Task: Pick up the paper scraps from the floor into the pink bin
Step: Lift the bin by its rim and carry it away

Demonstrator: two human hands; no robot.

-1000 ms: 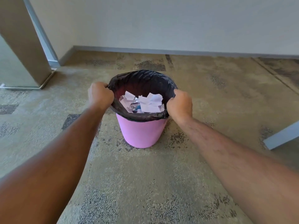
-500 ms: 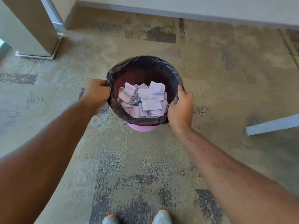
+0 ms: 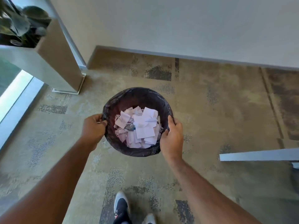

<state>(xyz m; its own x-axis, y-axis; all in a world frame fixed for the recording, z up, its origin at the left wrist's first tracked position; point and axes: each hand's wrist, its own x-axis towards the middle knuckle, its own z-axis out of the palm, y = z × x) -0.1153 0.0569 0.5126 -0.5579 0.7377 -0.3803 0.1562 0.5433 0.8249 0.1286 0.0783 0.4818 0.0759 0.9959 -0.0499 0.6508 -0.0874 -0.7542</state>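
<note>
A tall beige rectangular planter [image 3: 53, 62] holding dark green leaves stood at the far left on the mottled tan carpet floor [image 3: 218, 110], beside a plain cream wall [image 3: 178, 25]. The left hand [image 3: 93, 126] gripped the left rim of the round bin lined with a black plastic bag [image 3: 137, 96]; white torn paper scraps [image 3: 142, 128] lay piled inside it, between both hands. The right hand [image 3: 172, 136] clasped the right rim. A grey flat bar [image 3: 258, 155] lay further right, and grey-and-black sneakers [image 3: 121, 206] showed below

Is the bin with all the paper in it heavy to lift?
Probably light: the bin holds mostly loose paper scraps. Its bag liner looks thin and may slip where the left hand and right hand grip.
</note>
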